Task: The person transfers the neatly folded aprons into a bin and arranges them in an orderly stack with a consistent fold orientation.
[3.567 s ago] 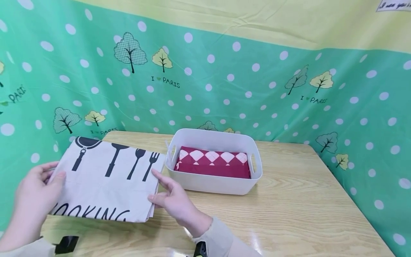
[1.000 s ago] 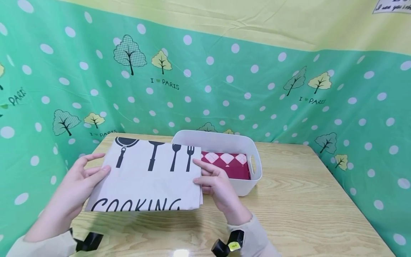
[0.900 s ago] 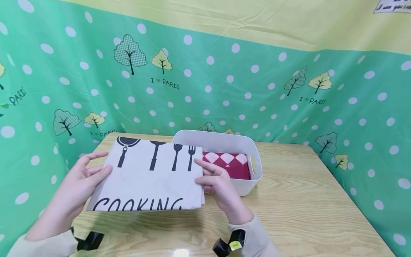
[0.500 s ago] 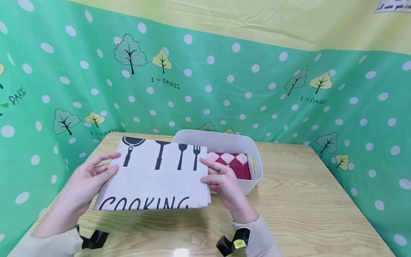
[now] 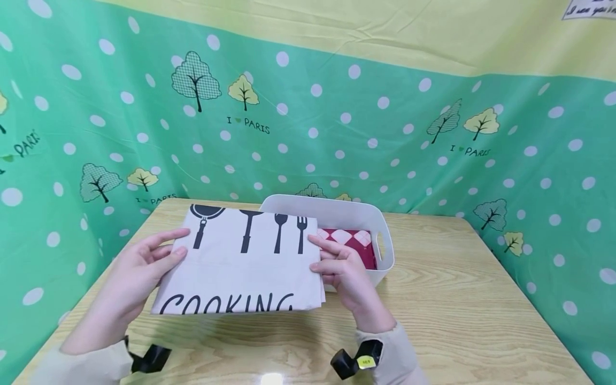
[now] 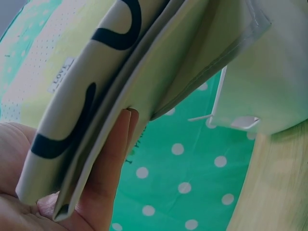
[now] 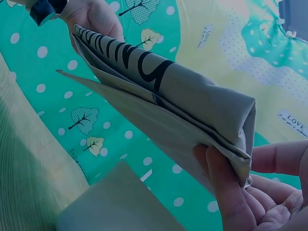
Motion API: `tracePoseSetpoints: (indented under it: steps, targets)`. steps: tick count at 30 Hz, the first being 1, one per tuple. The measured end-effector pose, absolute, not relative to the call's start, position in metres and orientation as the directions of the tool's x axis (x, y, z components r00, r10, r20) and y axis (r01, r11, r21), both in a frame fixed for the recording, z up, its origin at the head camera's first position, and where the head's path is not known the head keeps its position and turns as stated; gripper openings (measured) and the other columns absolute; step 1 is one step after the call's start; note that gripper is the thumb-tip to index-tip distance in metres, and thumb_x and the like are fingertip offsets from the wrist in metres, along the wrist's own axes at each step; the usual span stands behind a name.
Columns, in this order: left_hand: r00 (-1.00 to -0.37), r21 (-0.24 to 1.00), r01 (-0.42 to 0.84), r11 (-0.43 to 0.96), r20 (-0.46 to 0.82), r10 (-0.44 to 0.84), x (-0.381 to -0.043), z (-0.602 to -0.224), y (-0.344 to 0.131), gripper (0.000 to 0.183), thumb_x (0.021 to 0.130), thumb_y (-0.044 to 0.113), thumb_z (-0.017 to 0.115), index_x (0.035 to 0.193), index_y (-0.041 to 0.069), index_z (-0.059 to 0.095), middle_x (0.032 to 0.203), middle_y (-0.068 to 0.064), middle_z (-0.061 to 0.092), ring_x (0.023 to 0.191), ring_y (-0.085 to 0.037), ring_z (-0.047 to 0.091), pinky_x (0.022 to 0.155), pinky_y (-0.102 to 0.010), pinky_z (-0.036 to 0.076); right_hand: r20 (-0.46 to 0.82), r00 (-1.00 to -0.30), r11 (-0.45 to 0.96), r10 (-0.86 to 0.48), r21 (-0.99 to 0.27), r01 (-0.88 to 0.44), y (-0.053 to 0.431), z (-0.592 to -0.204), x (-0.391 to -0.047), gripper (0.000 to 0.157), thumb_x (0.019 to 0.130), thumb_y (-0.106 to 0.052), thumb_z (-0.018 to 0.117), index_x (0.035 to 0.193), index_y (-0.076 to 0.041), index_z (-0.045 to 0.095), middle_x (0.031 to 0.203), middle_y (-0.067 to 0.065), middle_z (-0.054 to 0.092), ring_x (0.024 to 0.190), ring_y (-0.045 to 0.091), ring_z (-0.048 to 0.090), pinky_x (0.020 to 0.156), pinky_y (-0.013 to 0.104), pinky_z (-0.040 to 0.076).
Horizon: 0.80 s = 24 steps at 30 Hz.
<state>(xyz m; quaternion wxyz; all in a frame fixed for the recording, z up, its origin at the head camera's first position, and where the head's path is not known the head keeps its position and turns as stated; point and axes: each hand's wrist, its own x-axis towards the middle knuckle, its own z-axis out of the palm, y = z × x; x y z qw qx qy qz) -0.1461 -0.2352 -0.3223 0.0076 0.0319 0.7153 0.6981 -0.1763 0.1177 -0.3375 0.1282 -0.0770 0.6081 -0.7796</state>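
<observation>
A folded white cloth (image 5: pixel 245 272), printed in black with kitchen utensils and the word COOKING, is held up above the table between both hands. My left hand (image 5: pixel 144 267) pinches its left edge, thumb on top; in the left wrist view the fingers (image 6: pixel 108 168) lie beneath the layers. At the opposite edge my right hand (image 5: pixel 348 275) pinches the cloth, and the right wrist view shows its layered side and loose lower flap. Behind the cloth stands a white basket (image 5: pixel 380 211), partly covered by it. A folded dark red cloth (image 5: pixel 358 250) with pale diamond shapes lies inside.
The wooden table (image 5: pixel 452 299) spreads to the right of the basket and in front of the hands. A green polka-dot curtain (image 5: pixel 337 128) hangs behind it and along both sides. Black wrist devices (image 5: pixel 356 363) sit at both cuffs.
Both hands have carried the folded white cloth rightward from the left side of the table. It now covers the basket's left part from view. Basket and red cloth stay put.
</observation>
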Motion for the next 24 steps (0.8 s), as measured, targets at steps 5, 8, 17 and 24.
tracePoseSetpoints:
  steps: [5, 8, 17, 24]
  targets:
    - [-0.998, 0.999, 0.035, 0.028, 0.033, 0.049, -0.147, -0.32, -0.231, 0.03, 0.098, 0.016, 0.062, 0.122, 0.033, 0.06, 0.095, 0.014, 0.075, 0.078, -0.01, 0.073, 0.065, -0.027, 0.06, -0.035, -0.959, -0.217, -0.283, -0.971, 0.099, 0.122, -0.336, -0.178, 0.06, 0.083, 0.008, 0.06, 0.142, 0.001, 0.05, 0.126, 0.013, 0.068, 0.092, 0.013, 0.073, 0.076, 0.03, 0.061]
    - [-0.998, 0.999, 0.03, 0.03, 0.029, 0.048, -0.148, -0.32, -0.228, 0.029, 0.098, 0.016, 0.062, 0.122, 0.033, 0.06, 0.095, 0.014, 0.075, 0.078, -0.009, 0.073, 0.065, -0.028, 0.06, -0.035, -0.96, -0.216, -0.279, -0.971, 0.099, 0.123, -0.336, -0.178, 0.06, 0.083, 0.008, 0.059, 0.142, 0.002, 0.05, 0.125, 0.012, 0.069, 0.091, 0.013, 0.073, 0.075, 0.03, 0.061]
    - [-1.0, 0.995, 0.001, 0.103, -0.001, 0.02, -0.151, -0.317, -0.221, 0.038, 0.098, 0.021, 0.064, 0.135, 0.023, 0.055, 0.095, 0.018, 0.073, 0.079, -0.007, 0.072, 0.067, -0.026, 0.06, -0.03, -0.965, -0.218, -0.261, -0.972, 0.089, 0.129, -0.333, -0.179, 0.062, 0.082, 0.01, 0.058, 0.143, 0.004, 0.048, 0.125, 0.015, 0.068, 0.09, 0.012, 0.072, 0.074, 0.029, 0.061]
    - [-1.0, 0.98, 0.008, 0.2, 0.005, 0.016, -0.153, -0.312, -0.214, 0.054, 0.099, 0.027, 0.061, 0.148, 0.01, 0.044, 0.096, 0.022, 0.071, 0.085, -0.003, 0.07, 0.072, -0.024, 0.059, -0.024, -0.968, -0.228, -0.25, -0.97, 0.083, 0.133, -0.33, -0.18, 0.063, 0.081, 0.01, 0.058, 0.143, 0.004, 0.047, 0.123, 0.013, 0.069, 0.091, 0.012, 0.072, 0.072, 0.027, 0.06]
